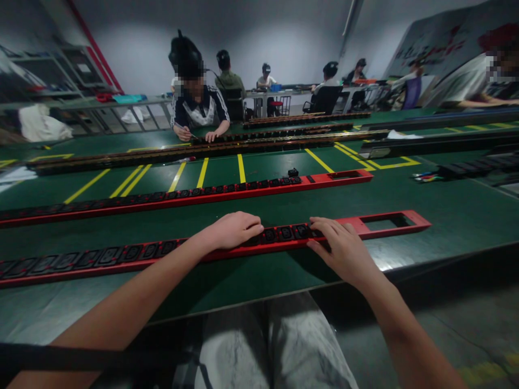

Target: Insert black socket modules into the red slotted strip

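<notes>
A long red power strip [389, 222] with a row of black sockets [133, 252] lies across the green table in front of me. My left hand [235, 229] rests over the strip near its middle, palm down, fingers curled over the far side and partly hidden. Further right, my right hand [336, 240] spans the strip beside the last sockets. Its fingertips touch the far side and its thumb is at the near edge. Whether a small part sits under those fingers is hidden. Past the sockets, the strip's right end has a rectangular opening.
A second red power strip [348, 177] runs parallel behind, with a small black socket [292, 172] by it. Long dark rails [133, 155] lie farther back, where a co-worker [199, 111] sits. Coloured wire ends [427, 176] lie at right. The table's near edge [251, 309] is close to my lap.
</notes>
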A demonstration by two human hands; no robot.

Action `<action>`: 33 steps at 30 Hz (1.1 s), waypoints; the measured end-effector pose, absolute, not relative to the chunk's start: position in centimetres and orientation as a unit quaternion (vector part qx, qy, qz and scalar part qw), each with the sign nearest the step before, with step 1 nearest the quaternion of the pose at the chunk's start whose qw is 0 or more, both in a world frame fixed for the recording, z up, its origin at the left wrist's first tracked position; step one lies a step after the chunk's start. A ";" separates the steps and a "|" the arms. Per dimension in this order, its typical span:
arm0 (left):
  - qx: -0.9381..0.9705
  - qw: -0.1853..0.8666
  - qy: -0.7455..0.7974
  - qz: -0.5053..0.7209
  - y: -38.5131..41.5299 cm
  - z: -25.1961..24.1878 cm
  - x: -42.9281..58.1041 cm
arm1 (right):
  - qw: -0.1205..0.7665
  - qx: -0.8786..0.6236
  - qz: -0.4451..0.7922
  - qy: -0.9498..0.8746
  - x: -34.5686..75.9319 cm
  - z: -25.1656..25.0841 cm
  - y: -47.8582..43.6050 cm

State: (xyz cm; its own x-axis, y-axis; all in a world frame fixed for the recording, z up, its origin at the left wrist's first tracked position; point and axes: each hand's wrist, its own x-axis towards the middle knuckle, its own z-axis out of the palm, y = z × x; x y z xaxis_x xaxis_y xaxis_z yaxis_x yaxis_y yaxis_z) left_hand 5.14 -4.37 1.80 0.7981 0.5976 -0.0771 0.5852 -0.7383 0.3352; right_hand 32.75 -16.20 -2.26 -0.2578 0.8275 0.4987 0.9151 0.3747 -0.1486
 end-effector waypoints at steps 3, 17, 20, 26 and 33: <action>0.932 0.172 0.318 0.017 -4.4 1.8 5.2 | 0.246 -0.555 -0.090 -0.790 32.7 -2.1 -16.2; 0.934 0.170 0.313 0.015 -4.5 1.8 5.3 | 0.226 -0.559 -0.108 -0.791 32.5 -2.1 -16.3; 0.935 0.171 0.310 0.019 -4.4 1.8 5.2 | 0.230 -0.557 -0.099 -0.792 32.5 -2.2 -16.3; 0.930 0.178 0.321 0.019 -4.4 1.8 5.2 | 0.249 -0.554 -0.081 -0.790 32.6 -2.5 -16.3; 0.932 0.173 0.317 0.017 -4.5 1.8 5.2 | 0.225 -0.555 -0.114 -0.793 32.2 -2.2 -16.4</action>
State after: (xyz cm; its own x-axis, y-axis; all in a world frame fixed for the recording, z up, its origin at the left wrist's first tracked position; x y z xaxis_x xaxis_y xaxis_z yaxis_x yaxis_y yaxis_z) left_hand 5.20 -4.46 1.85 0.7986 0.5968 -0.0779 0.5851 -0.7394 0.3330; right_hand 32.22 -16.40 -2.19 -0.2830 0.8286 0.4831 0.9310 0.3583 -0.0692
